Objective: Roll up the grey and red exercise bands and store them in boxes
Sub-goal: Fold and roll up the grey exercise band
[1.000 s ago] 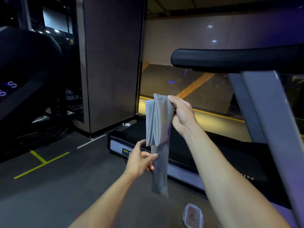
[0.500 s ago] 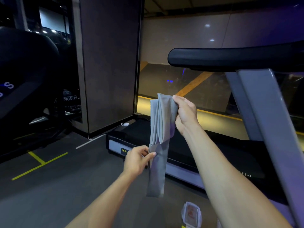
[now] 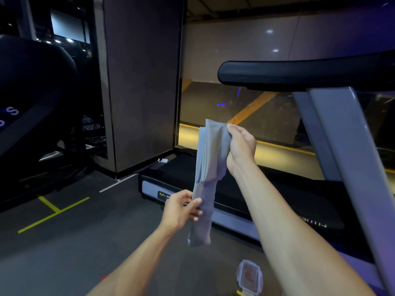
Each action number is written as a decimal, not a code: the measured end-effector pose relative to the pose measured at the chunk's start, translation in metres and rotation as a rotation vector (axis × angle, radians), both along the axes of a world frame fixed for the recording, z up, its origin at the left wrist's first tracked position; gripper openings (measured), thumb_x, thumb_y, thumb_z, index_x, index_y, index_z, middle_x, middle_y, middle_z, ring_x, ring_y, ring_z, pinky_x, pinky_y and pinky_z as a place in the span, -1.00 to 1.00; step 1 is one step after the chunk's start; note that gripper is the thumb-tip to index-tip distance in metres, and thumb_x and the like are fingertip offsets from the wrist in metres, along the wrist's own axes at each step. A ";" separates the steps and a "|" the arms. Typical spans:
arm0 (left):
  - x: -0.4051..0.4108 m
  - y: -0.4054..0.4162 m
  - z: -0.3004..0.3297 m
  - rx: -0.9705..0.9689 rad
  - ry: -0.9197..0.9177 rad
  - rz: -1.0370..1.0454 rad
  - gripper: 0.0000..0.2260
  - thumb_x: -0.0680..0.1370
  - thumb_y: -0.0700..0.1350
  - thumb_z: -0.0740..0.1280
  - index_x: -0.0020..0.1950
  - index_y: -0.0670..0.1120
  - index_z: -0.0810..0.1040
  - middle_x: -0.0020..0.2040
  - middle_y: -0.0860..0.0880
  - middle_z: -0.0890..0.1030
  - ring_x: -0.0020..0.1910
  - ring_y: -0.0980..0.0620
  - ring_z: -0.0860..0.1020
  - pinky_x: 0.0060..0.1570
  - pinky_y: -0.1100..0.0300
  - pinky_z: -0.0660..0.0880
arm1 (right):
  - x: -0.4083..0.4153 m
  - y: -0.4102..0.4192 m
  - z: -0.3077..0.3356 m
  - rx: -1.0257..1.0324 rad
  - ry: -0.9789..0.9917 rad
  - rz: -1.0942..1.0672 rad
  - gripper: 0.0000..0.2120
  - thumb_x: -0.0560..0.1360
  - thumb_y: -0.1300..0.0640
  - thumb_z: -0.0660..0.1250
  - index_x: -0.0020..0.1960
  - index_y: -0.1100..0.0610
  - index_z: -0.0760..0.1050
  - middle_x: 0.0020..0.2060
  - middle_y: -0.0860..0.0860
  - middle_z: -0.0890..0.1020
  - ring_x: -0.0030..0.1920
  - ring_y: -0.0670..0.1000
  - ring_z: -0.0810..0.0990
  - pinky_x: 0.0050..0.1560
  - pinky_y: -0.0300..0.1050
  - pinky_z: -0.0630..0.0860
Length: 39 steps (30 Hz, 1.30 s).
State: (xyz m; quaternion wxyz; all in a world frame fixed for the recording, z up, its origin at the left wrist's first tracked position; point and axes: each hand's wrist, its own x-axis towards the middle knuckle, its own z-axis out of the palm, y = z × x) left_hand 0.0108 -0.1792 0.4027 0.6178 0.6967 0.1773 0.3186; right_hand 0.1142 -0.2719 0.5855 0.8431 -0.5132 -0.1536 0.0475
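The right hand (image 3: 240, 146) grips the folded top of the grey band (image 3: 208, 174), held up in front of the treadmill (image 3: 267, 195); the left hand (image 3: 181, 208) pinches its hanging tail lower down; a clear box (image 3: 249, 277) sits on the floor below; the treadmill's yellow label starts "BODY", the rest hidden.

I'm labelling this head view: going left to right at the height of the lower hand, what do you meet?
Yellow floor tape → left hand → grey exercise band → right forearm → grey treadmill upright.
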 end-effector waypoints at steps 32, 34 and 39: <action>0.060 0.131 -0.185 -0.231 0.341 0.026 -0.79 0.49 -0.51 0.39 -0.02 -0.23 0.57 -0.37 0.03 0.69 -0.39 0.21 0.63 -0.30 0.28 0.60 | 0.039 0.020 -0.282 -0.429 0.403 0.513 -0.85 0.56 0.38 0.33 -0.15 0.24 0.61 -0.27 0.09 0.65 -0.26 -0.04 0.60 -0.25 -0.26 0.54; 0.065 0.135 -0.223 -0.268 0.395 0.056 -0.79 0.49 -0.53 0.36 -0.02 -0.25 0.57 -0.40 0.03 0.65 -0.40 0.22 0.61 -0.30 0.30 0.58 | 0.052 0.036 -0.307 -0.435 0.442 0.504 -0.83 0.56 0.38 0.34 -0.17 0.23 0.61 -0.33 0.07 0.64 -0.33 -0.07 0.60 -0.31 -0.28 0.55; 0.098 0.145 -0.299 -0.371 0.464 0.157 -0.82 0.54 -0.52 0.28 -0.07 -0.30 0.58 -0.41 0.01 0.60 -0.48 0.20 0.54 -0.43 0.36 0.52 | 0.088 0.075 -0.366 -0.452 0.521 0.464 -0.86 0.56 0.37 0.34 -0.14 0.25 0.60 -0.32 0.10 0.65 -0.34 -0.05 0.63 -0.30 -0.26 0.57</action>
